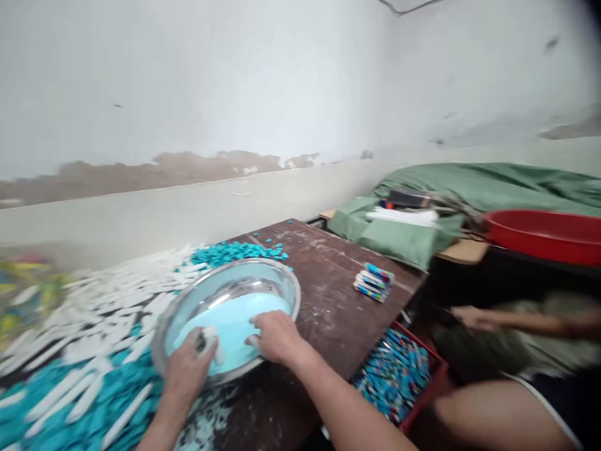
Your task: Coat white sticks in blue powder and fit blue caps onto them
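A round metal bowl (293, 291) with light-blue powder (235, 322) in it stands on the brown table. My left hand (190, 360) is at the bowl's near left rim, its fingers closed round a small white piece (217, 351). A dark spot shows between those fingers; what it is I cannot make out. Over the powder at the bowl's right side is my right hand (277, 338), its thumb and forefinger apart with nothing visible between them. White flat strips (107, 307) and teal pieces (89, 401) lie in heaps left of the bowl.
Small teal bits (230, 252) lie behind the bowl. A few colourful wrapped sticks (374, 282) rest on the table's (328, 263) right. Below its edge stands a red crate (439, 369) of wrapped pieces. A co-worker (530, 338) sits at right, near a red basin (544, 235) and green cloth (498, 181).
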Demonstrator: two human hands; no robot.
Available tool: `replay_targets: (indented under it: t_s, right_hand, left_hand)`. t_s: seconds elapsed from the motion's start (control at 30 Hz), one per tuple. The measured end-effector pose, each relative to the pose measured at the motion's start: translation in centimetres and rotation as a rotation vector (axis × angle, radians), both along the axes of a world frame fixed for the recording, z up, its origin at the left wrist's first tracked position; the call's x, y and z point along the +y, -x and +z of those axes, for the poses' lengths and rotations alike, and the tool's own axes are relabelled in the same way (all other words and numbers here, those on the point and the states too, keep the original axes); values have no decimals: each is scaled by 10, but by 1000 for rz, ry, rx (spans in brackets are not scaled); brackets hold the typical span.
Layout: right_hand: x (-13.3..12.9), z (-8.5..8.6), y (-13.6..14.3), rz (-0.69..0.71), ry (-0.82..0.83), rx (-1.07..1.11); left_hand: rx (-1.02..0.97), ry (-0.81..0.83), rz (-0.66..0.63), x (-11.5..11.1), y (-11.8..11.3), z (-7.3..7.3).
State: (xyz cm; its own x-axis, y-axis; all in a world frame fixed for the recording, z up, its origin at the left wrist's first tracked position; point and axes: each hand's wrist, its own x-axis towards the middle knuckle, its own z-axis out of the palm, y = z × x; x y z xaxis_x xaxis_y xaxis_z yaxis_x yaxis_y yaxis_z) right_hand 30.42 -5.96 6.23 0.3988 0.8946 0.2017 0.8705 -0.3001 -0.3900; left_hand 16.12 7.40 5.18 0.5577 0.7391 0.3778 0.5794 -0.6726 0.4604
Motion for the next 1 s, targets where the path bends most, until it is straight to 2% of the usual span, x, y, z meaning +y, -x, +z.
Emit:
replay_targets:
  t_s: [0.1,0.23,0.63,1.0]
  right_hand:
    - [1,-2,-3,20,-28,-5]
    - [3,-5,-4,28,-34,4]
    - [3,-2,-4,18,-7,28]
    - [12,-13,-13,28,27,0]
  left_hand:
    - [16,103,-3,-9,-4,3]
    - [-4,138,19,-20,-6,10]
    - [-34,87,20,-21,-7,8]
    - [-53,16,87,-21,-5,1]
